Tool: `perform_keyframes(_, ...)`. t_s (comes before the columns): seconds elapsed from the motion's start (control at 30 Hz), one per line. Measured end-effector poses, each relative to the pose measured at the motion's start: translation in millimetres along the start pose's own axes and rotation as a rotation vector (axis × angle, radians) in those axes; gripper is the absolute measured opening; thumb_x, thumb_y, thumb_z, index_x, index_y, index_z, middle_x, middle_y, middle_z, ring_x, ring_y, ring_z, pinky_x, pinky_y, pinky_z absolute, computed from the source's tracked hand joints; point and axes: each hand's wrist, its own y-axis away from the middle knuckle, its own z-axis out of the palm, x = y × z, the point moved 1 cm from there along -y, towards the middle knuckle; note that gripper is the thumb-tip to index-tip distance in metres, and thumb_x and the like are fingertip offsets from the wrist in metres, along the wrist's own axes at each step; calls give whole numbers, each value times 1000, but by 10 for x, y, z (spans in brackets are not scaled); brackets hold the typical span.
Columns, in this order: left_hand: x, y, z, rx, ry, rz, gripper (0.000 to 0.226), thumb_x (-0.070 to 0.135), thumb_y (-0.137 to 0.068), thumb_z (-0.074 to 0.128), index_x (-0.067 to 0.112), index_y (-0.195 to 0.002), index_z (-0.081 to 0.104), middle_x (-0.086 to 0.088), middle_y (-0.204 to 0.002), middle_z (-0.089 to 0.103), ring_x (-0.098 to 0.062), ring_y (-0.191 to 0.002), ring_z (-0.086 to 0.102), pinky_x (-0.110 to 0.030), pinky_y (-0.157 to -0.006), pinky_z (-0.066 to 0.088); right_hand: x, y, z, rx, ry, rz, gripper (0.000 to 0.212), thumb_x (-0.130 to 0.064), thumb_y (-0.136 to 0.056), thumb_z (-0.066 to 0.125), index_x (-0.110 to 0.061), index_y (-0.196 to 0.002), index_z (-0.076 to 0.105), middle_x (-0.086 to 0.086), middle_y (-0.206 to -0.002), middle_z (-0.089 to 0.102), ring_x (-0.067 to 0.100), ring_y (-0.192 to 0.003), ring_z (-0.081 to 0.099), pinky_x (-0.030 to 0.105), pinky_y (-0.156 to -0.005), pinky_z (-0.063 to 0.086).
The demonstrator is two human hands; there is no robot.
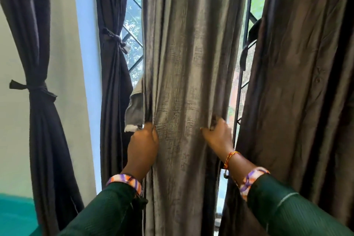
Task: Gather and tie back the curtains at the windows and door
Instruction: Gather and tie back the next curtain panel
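- The grey curtain (pixel 187 74) hangs in the middle of the window, long axis vertical, straight ahead of the person and between the two hands.
- The left hand (pixel 142 141) grips the curtain's left edge, fingers curled round a fold; a loose strip of lighter lining (pixel 134 109) sticks out just above it.
- The right hand (pixel 218 136) pinches the right edge at about the same height, fingers tucked behind the cloth.
- Both hands sit level and equally near (neither has the advantage); judged next move: draw the two edges together across the width into one bundle.
- Two dark curtains on the left, one at the wall (pixel 38 90) and one at the window frame (pixel 113 38), are already knotted back; the brown curtain (pixel 298 82) on the right hangs loose.
- No tie for the grey panel is visible.
- No brand, label or legible writing anywhere.
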Motion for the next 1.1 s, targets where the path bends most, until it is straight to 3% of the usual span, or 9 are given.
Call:
perform_keyframes(0.13,33,23,71,-4,6,-3,21,13,-93,43,-4,-97,56,-28,-81,63,-42,-77,61,-46,-68,50,-174,374,184,-63,293,-273,47,-15,-88,51,-6,-133,39,21,-107,63,40,-102,58,40,-78,45)
perform_keyframes(0.23,82,68,102,18,62,33,30,19,-92,40,-6,-90,56,-29,-77,63,-44,-73,61,-42,-64,45,-239,646,381,-150,213,-400,70,-4,-87,47,-13,-149,16,16,-115,60,35,-107,57,36,-82,43)
perform_keyframes(0.5,1,87,-24,7,249,38,21,5,-92,46,-6,-79,58,-23,-71,62,-31,-64,58,-23,-58,34,-356,926,807,-234,40,-428,74,-18,-99,41,-26,-147,-14,9,-128,54,20,-112,57,35,-97,47)
perform_keyframes(0.63,-33,94,-115,0,292,48,22,4,-93,46,-8,-78,57,-18,-64,60,-15,-51,48,-16,-51,33,-398,948,889,-259,120,-422,84,-19,-98,42,-36,-128,-35,11,-117,60,23,-100,62,39,-85,53)
perform_keyframes(0.73,-22,118,-147,-18,346,23,28,6,-95,43,5,-68,51,5,-55,47,-2,-48,43,-7,-48,38,-392,966,921,-254,137,-408,84,-18,-97,43,-34,-138,-29,10,-111,61,23,-94,63,39,-79,54)
perform_keyframes(0.83,29,163,-178,-44,449,22,37,19,-97,41,22,-60,43,7,-52,46,-2,-44,49,-8,-45,36,-377,965,930,-247,106,-405,58,-20,-97,43,-20,-148,16,9,-106,63,24,-93,64,41,-78,55)
perform_keyframes(0.93,105,194,-214,-58,392,60,36,39,-90,46,26,-56,38,10,-49,42,-3,-42,47,-8,-43,33,-338,962,906,-270,36,-301,20,-18,-97,43,-11,-111,55,9,-96,66,26,-87,65,40,-75,55)
perform_keyframes(1.03,110,195,-194,2,330,48,42,26,-90,55,26,-54,35,10,-48,39,-2,-42,38,-9,-41,32,-292,1014,876,-290,45,-365,23,-13,-95,45,-11,-116,53,10,-98,66,26,-89,65,40,-76,55)
perform_keyframes(1.1,85,189,-161,24,334,10,43,21,-93,51,22,-53,35,6,-48,40,-5,-43,39,-14,-43,32,-246,1054,832,-369,89,-461,54,-10,-91,50,-16,-141,31,9,-101,65,25,-90,65,41,-76,55)
